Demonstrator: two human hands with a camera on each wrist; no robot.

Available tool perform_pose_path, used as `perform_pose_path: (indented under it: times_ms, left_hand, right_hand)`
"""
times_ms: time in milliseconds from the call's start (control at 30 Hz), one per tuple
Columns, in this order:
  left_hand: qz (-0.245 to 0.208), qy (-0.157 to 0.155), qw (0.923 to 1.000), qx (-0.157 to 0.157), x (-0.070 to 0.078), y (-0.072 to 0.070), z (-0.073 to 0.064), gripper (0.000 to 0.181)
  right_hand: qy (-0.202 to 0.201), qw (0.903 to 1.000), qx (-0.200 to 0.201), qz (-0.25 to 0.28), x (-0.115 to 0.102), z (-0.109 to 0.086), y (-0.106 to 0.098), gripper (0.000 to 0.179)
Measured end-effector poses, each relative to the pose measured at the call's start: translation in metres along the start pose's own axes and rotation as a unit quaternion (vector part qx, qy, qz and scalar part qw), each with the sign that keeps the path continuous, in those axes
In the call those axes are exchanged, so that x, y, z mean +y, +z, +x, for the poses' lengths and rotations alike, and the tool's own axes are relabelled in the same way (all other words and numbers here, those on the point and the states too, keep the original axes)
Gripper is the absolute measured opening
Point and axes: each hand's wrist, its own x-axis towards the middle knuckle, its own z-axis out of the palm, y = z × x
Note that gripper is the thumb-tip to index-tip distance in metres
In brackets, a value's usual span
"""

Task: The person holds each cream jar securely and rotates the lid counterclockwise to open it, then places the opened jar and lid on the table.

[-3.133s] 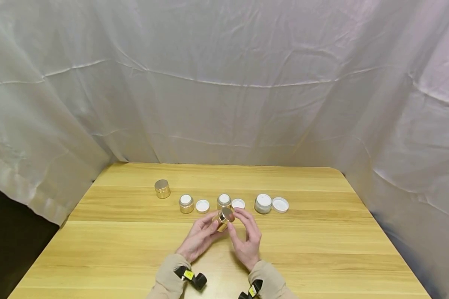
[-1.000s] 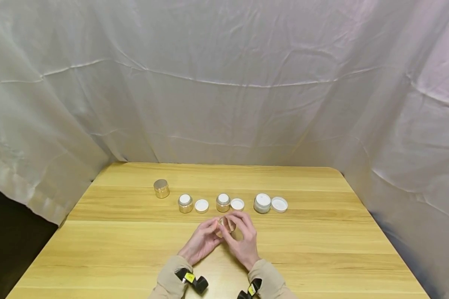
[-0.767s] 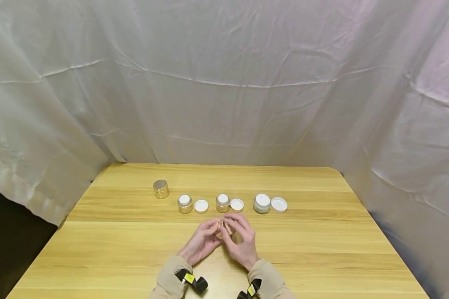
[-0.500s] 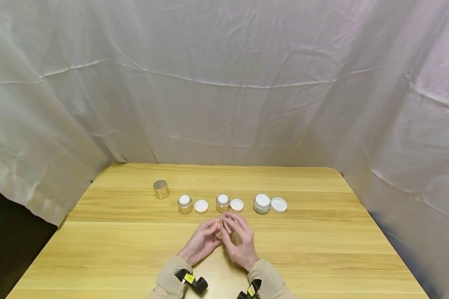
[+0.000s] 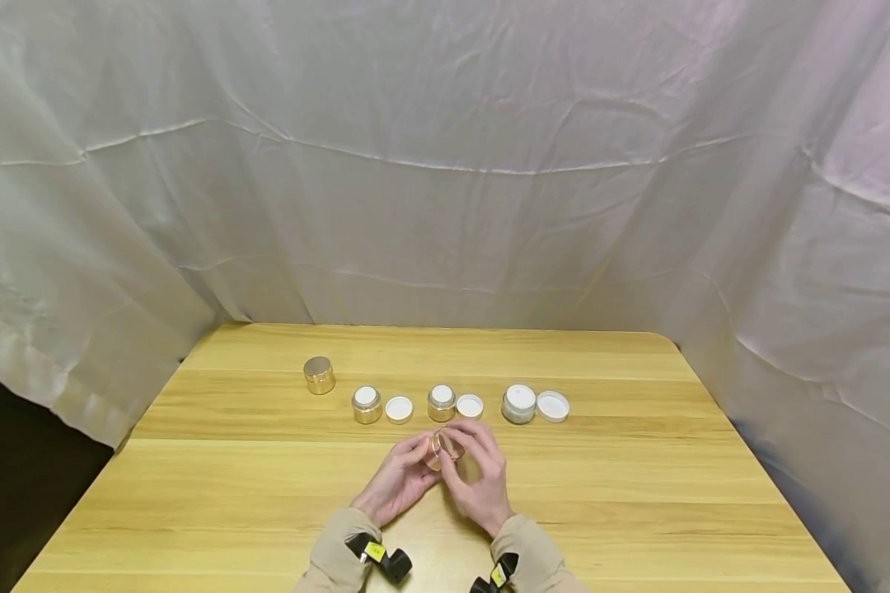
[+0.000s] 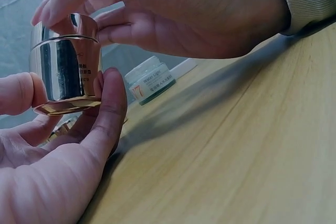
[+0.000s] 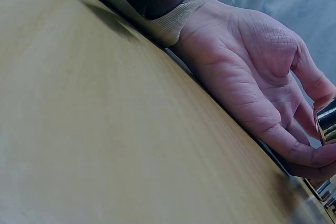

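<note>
My left hand (image 5: 396, 482) holds a shiny gold cosmetic jar (image 6: 63, 72) by its body, above the table, with thumb and fingers on either side. In the head view the jar tilts to the right. My right hand (image 5: 482, 482) grips the gold lid (image 6: 84, 25) from above, its fingertips around the rim. The left wrist view shows the lid sitting on the body with a thin seam between them, and dark print on the jar's side. Only a slice of the jar appears at the right edge of the right wrist view.
Beyond my hands stand two gold jars (image 5: 367, 405) (image 5: 441, 403) with white tops, each beside an upturned white-lined lid (image 5: 399, 409). A frosted glass jar (image 5: 519, 404) and its lid (image 5: 552, 406) are to the right. One lidded gold jar (image 5: 319, 375) stands back left. A grey curtain surrounds the table.
Since the earliest frame, the jar has come down slightly and tipped right, and my right fingers have closed around its lid. Over the last second those fingers shift a little on the lid.
</note>
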Motion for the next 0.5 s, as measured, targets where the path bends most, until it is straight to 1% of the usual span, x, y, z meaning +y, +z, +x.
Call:
perform_pose_path:
  times_ms: [67, 133, 233, 300, 433, 500]
  left_hand:
    - [-0.001, 0.001, 1.0, 0.002, -0.0002, 0.0002, 0.0001, 0.047]
    - [-0.004, 0.001, 1.0, 0.004, -0.0001, 0.0006, 0.0006, 0.049]
    - [-0.003, 0.002, 1.0, 0.006, -0.0002, 0.0009, 0.0014, 0.054]
    - [0.0, 0.002, 1.0, 0.004, -0.0004, 0.0007, 0.0017, 0.056]
    - [0.005, 0.001, 1.0, 0.004, -0.0006, 0.0003, 0.0013, 0.055]
    - [0.002, 0.001, 1.0, 0.006, -0.0006, 0.0002, 0.0008, 0.05]
  right_hand:
    - [0.006, 1.0, -0.007, 0.001, -0.0006, -0.0005, -0.0006, 0.039]
    - [0.021, 0.9997, -0.006, -0.002, -0.0015, -0.0007, -0.0013, 0.039]
    - [0.046, 0.9988, 0.004, -0.014, -0.0025, -0.001, -0.0018, 0.039]
    - [0.055, 0.9983, 0.012, -0.017, -0.0023, -0.0013, -0.0017, 0.039]
    - [0.039, 0.999, 0.013, -0.014, -0.001, -0.0013, -0.0006, 0.038]
    - [0.027, 0.9996, 0.008, -0.007, -0.0007, -0.0011, -0.0003, 0.037]
